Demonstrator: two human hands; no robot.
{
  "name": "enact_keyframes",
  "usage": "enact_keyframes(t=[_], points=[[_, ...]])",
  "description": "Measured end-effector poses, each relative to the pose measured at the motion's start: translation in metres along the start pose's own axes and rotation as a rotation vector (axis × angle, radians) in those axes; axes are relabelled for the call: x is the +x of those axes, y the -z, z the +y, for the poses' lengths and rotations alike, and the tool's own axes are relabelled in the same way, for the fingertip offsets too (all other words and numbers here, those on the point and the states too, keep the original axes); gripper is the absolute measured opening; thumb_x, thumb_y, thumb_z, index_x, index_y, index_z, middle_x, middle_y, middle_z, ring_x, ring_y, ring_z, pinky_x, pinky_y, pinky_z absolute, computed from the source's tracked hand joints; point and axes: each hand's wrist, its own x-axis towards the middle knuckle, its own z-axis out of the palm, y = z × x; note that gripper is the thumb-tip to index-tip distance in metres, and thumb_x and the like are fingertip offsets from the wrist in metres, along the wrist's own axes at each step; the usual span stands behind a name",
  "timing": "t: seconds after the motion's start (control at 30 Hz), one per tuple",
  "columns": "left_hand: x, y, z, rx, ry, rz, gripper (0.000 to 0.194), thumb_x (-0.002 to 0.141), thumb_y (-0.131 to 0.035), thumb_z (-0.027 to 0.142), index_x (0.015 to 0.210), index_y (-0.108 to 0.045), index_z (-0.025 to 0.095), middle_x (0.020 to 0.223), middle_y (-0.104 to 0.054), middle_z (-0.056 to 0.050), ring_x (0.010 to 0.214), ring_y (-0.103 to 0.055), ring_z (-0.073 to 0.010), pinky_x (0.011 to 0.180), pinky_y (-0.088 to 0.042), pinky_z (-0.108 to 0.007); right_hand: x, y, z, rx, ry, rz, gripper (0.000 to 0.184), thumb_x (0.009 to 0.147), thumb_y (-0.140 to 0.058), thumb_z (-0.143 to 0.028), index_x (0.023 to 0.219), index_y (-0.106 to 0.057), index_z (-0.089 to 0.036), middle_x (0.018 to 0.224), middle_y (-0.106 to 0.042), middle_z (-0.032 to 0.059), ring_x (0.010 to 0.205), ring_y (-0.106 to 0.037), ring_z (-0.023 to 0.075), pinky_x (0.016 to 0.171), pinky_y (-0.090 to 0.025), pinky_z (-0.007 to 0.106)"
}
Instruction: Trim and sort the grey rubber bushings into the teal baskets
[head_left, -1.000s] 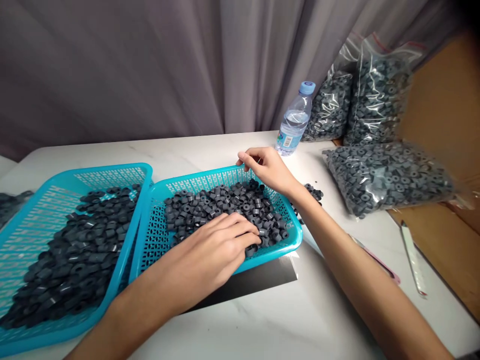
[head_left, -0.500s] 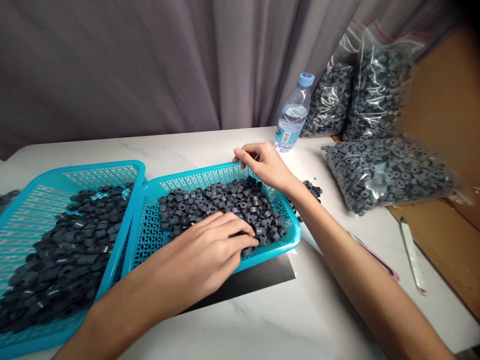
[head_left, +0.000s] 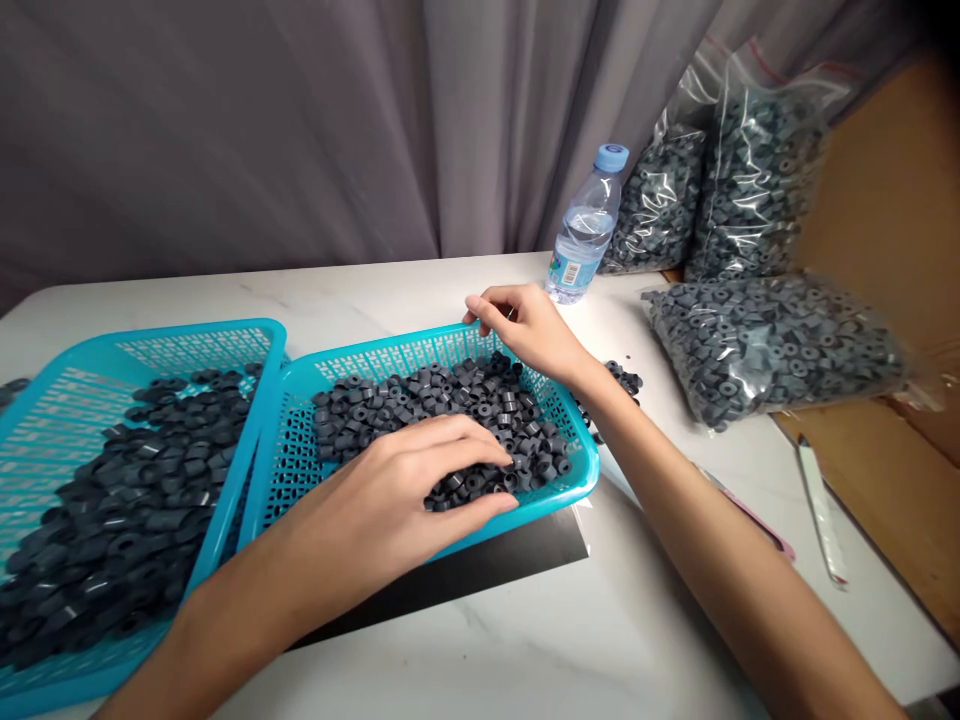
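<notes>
My left hand (head_left: 420, 485) is over the front part of a turquoise plastic basket (head_left: 585, 480), its thumb spread away from the fingers. Its fingertips touch the small dark grey ring-shaped pieces (head_left: 420, 390) in the basket, and nothing is seen gripped. Curled at the back right corner, my right hand (head_left: 525, 325) has its fingers on the basket's rim; some fingertips are hidden. A second turquoise basket (head_left: 82, 360) stands close on the left, holding a heap of similar dark pieces (head_left: 142, 500).
A water bottle (head_left: 585, 235) stands behind my right hand. Clear bags of grey pieces (head_left: 780, 345) fill the right side, near cardboard. A white cutter knife (head_left: 821, 510) and a pink-edged item (head_left: 750, 510) lie at right. A black sheet (head_left: 480, 580) sticks out under the basket.
My left thumb has spread away from the fingers, leaving pieces visible between them. My right hand keeps its place on the rim. The view has shifted slightly.
</notes>
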Motion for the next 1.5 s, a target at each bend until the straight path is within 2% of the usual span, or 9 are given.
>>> enact_keyframes(t=[0.1, 0.23, 0.37, 0.53, 0.73, 0.93, 1.07, 1.3, 1.5], points=[[0.002, -0.001, 0.000, -0.046, 0.056, 0.064, 0.012, 0.091, -0.071, 0.032, 0.100, -0.068, 0.025, 0.104, -0.069, 0.003, 0.094, -0.066, -0.0145, 0.087, -0.051, -0.026, 0.000, 0.000, 0.000, 0.009, -0.006, -0.005, 0.056, 0.101, -0.047, -0.060, 0.088, -0.076, -0.013, 0.068, -0.064, 0.0022, 0.062, -0.049, 0.0130, 0.060, -0.035, 0.028], [0.005, -0.001, 0.003, -0.052, 0.062, 0.136, 0.005, 0.091, -0.069, 0.020, 0.090, -0.064, 0.022, 0.091, -0.065, 0.002, 0.083, -0.063, -0.0124, 0.079, -0.050, -0.025, 0.001, -0.001, 0.001, 0.005, 0.002, -0.007, 0.057, 0.101, -0.047, -0.060, 0.087, -0.076, -0.013, 0.067, -0.064, 0.0019, 0.061, -0.049, 0.0130, 0.060, -0.035, 0.028], [0.004, 0.000, 0.006, -0.024, 0.032, 0.158, 0.008, 0.092, -0.065, 0.015, 0.093, -0.061, 0.022, 0.093, -0.064, 0.002, 0.086, -0.061, -0.0130, 0.080, -0.049, -0.026, 0.001, -0.001, 0.003, -0.002, 0.006, -0.008, 0.057, 0.100, -0.047, -0.060, 0.088, -0.076, -0.013, 0.067, -0.064, 0.0017, 0.061, -0.048, 0.0132, 0.060, -0.035, 0.028], [-0.001, -0.001, 0.007, 0.007, 0.052, 0.173, 0.022, 0.091, -0.065, 0.016, 0.108, -0.056, 0.026, 0.099, -0.064, 0.003, 0.089, -0.063, -0.0130, 0.085, -0.050, -0.026, 0.001, -0.002, 0.004, -0.003, 0.002, -0.003, 0.056, 0.100, -0.048, -0.060, 0.088, -0.077, -0.013, 0.067, -0.064, 0.0017, 0.061, -0.050, 0.0134, 0.061, -0.036, 0.028], [-0.003, -0.001, 0.007, -0.063, 0.090, 0.148, 0.027, 0.093, -0.062, 0.016, 0.115, -0.057, 0.029, 0.105, -0.067, 0.003, 0.091, -0.066, -0.0121, 0.089, -0.054, -0.026, 0.000, -0.003, 0.001, -0.007, -0.006, 0.003, 0.054, 0.100, -0.049, -0.057, 0.086, -0.076, -0.013, 0.067, -0.064, 0.0017, 0.061, -0.051, 0.0133, 0.061, -0.036, 0.028], [0.004, 0.006, 0.012, -0.548, 0.192, 0.070, 0.016, 0.090, -0.064, 0.016, 0.104, -0.062, 0.023, 0.098, -0.075, -0.001, 0.089, -0.075, -0.0142, 0.084, -0.062, -0.024, 0.002, -0.003, 0.003, 0.002, -0.007, 0.000, 0.048, 0.101, -0.049, -0.053, 0.089, -0.077, -0.014, 0.068, -0.064, 0.0010, 0.062, -0.049, 0.0131, 0.061, -0.036, 0.027], [0.005, 0.012, 0.011, -0.704, 0.252, -0.032, 0.013, 0.093, -0.062, 0.016, 0.102, -0.068, 0.023, 0.098, -0.079, -0.001, 0.095, -0.076, -0.0154, 0.085, -0.063, -0.022, 0.002, -0.003, 0.005, 0.005, -0.003, -0.003, 0.049, 0.101, -0.049, -0.053, 0.090, -0.077, -0.014, 0.068, -0.064, 0.0012, 0.062, -0.049, 0.0134, 0.061, -0.036, 0.028], [0.004, 0.014, 0.007, -0.740, 0.288, -0.082, 0.016, 0.094, -0.064, 0.019, 0.107, -0.072, 0.023, 0.101, -0.079, -0.002, 0.100, -0.076, -0.0165, 0.088, -0.062, -0.023, 0.001, -0.002, 0.004, -0.002, -0.015, -0.012, 0.052, 0.100, -0.049, -0.057, 0.089, -0.076, -0.014, 0.068, -0.065, 0.0017, 0.062, -0.051, 0.0136, 0.062, -0.037, 0.028], [0.004, 0.011, 0.003, -0.627, 0.255, -0.060, 0.016, 0.091, -0.067, 0.019, 0.105, -0.073, 0.023, 0.106, -0.076, -0.002, 0.100, -0.074, -0.0158, 0.090, -0.061, -0.024, 0.000, -0.002, 0.001, -0.002, -0.013, -0.002, 0.050, 0.101, -0.050, -0.054, 0.086, -0.076, -0.013, 0.068, -0.066, 0.0022, 0.061, -0.052, 0.0130, 0.062, -0.037, 0.028]])
